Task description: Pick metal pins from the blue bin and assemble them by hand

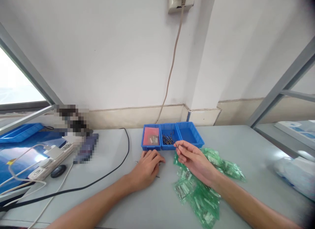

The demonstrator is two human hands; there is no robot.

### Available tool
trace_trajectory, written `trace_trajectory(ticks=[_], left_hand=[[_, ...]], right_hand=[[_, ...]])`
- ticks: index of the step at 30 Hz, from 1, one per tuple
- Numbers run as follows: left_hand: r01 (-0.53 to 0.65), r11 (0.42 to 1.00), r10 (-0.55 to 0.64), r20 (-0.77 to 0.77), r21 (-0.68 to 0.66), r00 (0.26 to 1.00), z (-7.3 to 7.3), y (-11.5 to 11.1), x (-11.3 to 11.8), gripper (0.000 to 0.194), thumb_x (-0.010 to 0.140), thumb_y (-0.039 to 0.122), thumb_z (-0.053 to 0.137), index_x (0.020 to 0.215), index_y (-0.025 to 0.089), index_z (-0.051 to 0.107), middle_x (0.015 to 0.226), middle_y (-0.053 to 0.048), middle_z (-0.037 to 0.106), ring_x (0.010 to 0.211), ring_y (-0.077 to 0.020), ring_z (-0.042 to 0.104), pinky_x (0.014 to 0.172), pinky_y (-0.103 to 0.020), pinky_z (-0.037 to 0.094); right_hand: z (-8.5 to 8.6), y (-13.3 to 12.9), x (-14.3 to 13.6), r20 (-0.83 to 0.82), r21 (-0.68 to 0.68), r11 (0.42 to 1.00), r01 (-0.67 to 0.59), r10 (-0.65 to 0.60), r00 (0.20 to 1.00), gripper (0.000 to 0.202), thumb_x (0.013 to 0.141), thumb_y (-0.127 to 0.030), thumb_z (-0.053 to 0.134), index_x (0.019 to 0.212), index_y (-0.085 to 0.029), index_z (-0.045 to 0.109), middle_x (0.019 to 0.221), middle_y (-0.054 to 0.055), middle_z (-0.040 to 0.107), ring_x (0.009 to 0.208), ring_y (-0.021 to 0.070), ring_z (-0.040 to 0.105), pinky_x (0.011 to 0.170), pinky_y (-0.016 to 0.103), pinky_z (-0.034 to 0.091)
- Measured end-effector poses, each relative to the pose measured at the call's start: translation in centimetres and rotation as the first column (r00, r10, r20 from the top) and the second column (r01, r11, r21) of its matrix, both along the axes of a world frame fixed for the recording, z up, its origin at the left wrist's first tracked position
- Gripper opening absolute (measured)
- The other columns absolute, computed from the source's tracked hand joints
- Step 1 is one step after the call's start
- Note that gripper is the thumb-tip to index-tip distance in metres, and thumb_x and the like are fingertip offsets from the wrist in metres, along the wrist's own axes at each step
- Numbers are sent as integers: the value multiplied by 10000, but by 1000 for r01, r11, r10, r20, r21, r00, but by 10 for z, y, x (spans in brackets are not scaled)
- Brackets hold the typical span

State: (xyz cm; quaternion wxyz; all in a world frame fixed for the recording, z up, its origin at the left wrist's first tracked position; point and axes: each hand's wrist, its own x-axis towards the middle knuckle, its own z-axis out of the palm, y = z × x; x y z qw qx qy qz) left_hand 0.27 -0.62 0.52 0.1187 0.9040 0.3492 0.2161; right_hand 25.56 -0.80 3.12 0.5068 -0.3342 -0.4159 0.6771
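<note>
Right hand [194,158] pinching small pin [176,145].

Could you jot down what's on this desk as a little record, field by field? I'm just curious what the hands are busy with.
Left hand: palm down on the table, over small metal pins
Right hand: fingertip grip on one thin pin
Blue bins: three in a row; pink sheet left, dark pins middle
Green bags: heaped under the right wrist
Far left: power strip, black cable

We see left hand [147,165] flat on tabletop [246,147] over small pins [157,176]; right hand [193,158] pinches a pin [177,145], green bags [197,196] beneath, blue bins [172,135] just beyond.
</note>
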Motion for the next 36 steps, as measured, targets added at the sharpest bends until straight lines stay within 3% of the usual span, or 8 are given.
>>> trace_trajectory(ticks=[7,17,26,31,36], left_hand=[[-3,1000,3,-3,9,1000,-1,1,1,290,1058,53,409,1185,230,602,1142,-66,639,1040,-239,573,940,-405,420],[-1,1000,1,-7,-14,1000,0,0,1,299,1055,45,415,1201,239,588,1167,-60,636,1053,-246,565,956,-420,396],[2,1000,-2,-2,-6,1000,2,-1,2,311,1039,21,428,1193,234,594,1160,-52,639,1041,-239,560,949,-418,383],[6,1000,-6,-3,-12,1000,1,-1,1,301,1046,31,433,1196,235,595,1158,-48,635,1044,-238,559,947,-413,378],[-1,1000,1,-5,-8,1000,0,-1,1,293,1054,35,429,1184,236,599,1148,-46,635,1047,-239,559,952,-411,371]], right_hand=[[4,-1,-2,59,17,1000,6,-7,998,347,881,-511,843,1053,-230,736,818,-10,557,634,133,402,649,310,355],[-3,-1,-1,33,25,1000,-18,17,999,280,944,-465,802,1069,-221,744,831,-8,556,645,123,379,648,299,326],[-7,-2,-3,107,41,999,-23,19,994,283,952,-477,789,1087,-231,746,865,6,632,651,122,395,657,301,325],[-7,-3,-5,276,99,994,35,-61,959,316,897,-491,833,1078,-246,748,891,-1,643,715,144,472,692,306,374],[-7,-2,-1,427,266,956,124,-233,874,316,877,-492,838,1029,-236,730,826,-2,652,754,181,546,705,325,410]])
